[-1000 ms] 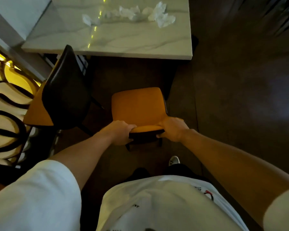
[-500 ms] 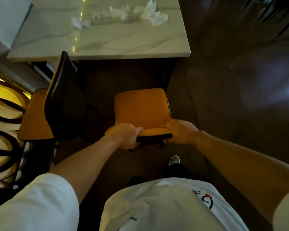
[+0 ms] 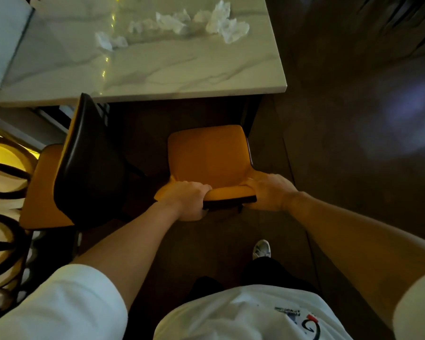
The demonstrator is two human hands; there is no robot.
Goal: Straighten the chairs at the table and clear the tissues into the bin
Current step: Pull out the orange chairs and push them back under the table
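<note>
Orange chair [image 3: 207,157] stands on the dark floor [image 3: 349,153] just short of the marble counter [image 3: 182,69], its seat facing the counter edge and its front near the dark counter leg at the right corner. Its backrest top is nearest the person, and both hands grasp it: the left hand [image 3: 185,200] is curled over the left end of the backrest, fingers wrapped over the top and down the front, while the right hand [image 3: 268,192] clasps the right end in the same way, thumb side toward the seat. Both forearms reach forward from white short sleeves.

A second chair [image 3: 84,165] stands to the left, just beside the first but turned at an angle, its black backrest shell toward the camera and its orange seat showing on the far left side. Its upper corner lies close under the counter's near edge.

Crumpled white tissues [image 3: 182,23] lie scattered across the far part of the counter in a loose row, the biggest wad [image 3: 227,28] at the right end and a smaller one [image 3: 109,41] at the left.

One white shoe [image 3: 261,249] shows on the floor below the right forearm.
</note>
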